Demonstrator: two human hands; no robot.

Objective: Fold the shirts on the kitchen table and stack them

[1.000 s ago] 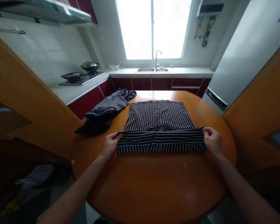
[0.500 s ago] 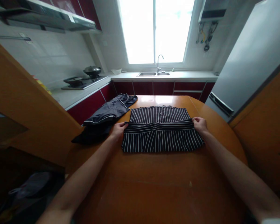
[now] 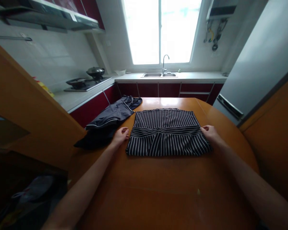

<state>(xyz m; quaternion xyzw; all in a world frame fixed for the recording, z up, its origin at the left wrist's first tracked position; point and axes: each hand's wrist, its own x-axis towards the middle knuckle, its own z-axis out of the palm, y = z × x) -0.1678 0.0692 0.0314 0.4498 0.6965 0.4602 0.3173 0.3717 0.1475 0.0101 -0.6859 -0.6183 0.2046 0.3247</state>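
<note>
Seeing wooden table [image 3: 146, 191] first, filling lower view, cut off at far right corner, with near edge out of sight. Find black striped garment [image 3: 166, 142] lying flat around mid-table, nearer far edge, with near part folded over far part. Looks like finishing or settling a fold, judging by flat band across middle. Would call for fresh pinch at both sides before any further lift. Spot dark clothes [image 3: 115, 110] heaped along left edge, up to far left corner. Note left hand [image 3: 121, 135] just beside garment's left side, loosely curled, seemingly released, with nothing visible in it. Note right hand [image 3: 210, 132] with fingertips at garment's right side; can't tell whether pinching cloth. Tight for moving on left, next to dark clothes; roomier toward right edge, roomiest toward near edge. Lastly, pick out tiny button [image 3: 166, 116] on far part.
</note>
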